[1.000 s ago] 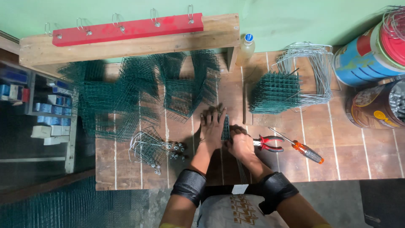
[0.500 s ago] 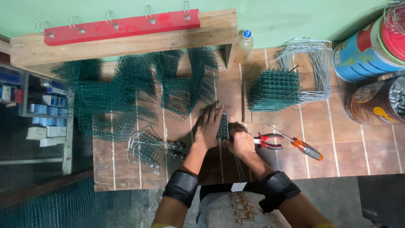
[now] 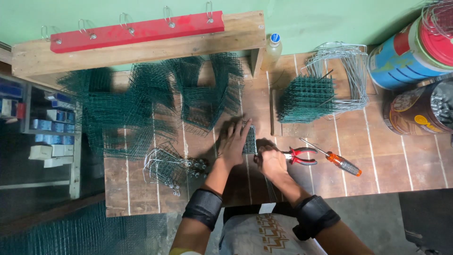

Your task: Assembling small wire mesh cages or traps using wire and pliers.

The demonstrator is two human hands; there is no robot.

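A small folded piece of green wire mesh (image 3: 250, 140) stands on edge on the brown tiled floor between my hands. My left hand (image 3: 234, 144) rests flat against its left side with the fingers spread. My right hand (image 3: 272, 160) is closed around its lower right end. Both forearms wear black wrist bands. Red-handled pliers (image 3: 299, 155) lie just right of my right hand, and an orange-handled screwdriver (image 3: 337, 159) lies beyond them.
Loose green mesh panels (image 3: 155, 104) spread at the upper left under a wooden bench (image 3: 137, 45) with a red hook rail. A mesh stack (image 3: 302, 99), bent wire frames (image 3: 344, 71), a bottle (image 3: 272, 49) and wire drums (image 3: 415, 52) stand right. Finished wire pieces (image 3: 165, 167) lie left.
My hands stay on the mesh piece. The left hand has shifted slightly along its side; the view has drifted a little.
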